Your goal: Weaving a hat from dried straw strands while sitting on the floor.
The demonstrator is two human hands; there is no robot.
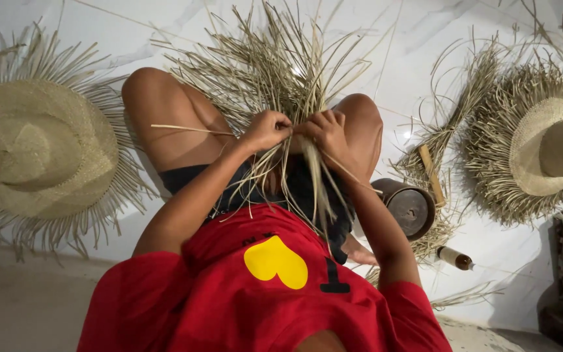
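The person sat on the floor, 2 hands close together above the lap. The left hand (267, 129) was fisted tight around straw strands (275, 72) that fanned out over the knees; the right hand (326, 130) pinched more of them, fingers curled shut. A finished hat (30, 146) lay left, another hat (542, 153) right, a dark pot (406, 207) beside the knee.

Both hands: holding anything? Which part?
Yes. The left hand and right hand both grip the straw strands at the woven centre where they bunch together above the lap.
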